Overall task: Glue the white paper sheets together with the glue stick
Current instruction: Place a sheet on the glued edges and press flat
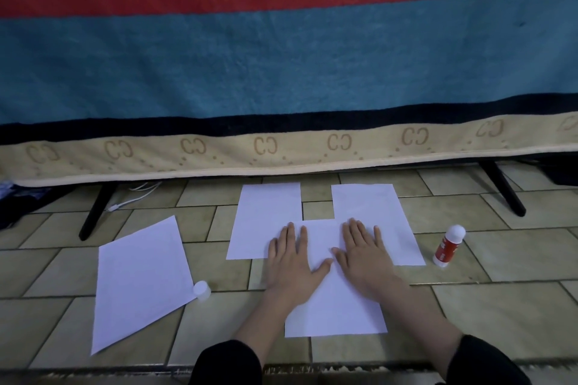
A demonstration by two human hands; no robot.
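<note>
Several white paper sheets lie on the tiled floor. The near middle sheet (337, 312) overlaps the lower edges of a far left sheet (266, 216) and a far right sheet (375, 209). My left hand (292, 266) and my right hand (364, 255) press flat on the near sheet's upper part, fingers spread, holding nothing. A separate sheet (140, 281) lies tilted at the left. The red and white glue stick (448, 246) stands to the right of the sheets, leaning slightly. Its white cap (201, 290) rests at the tilted sheet's right corner.
A teal blanket with a red stripe and beige border (281, 147) hangs across the back. Two black legs (95, 212) (503, 189) stand on the floor under it. A white cable (134, 194) lies behind the left sheet.
</note>
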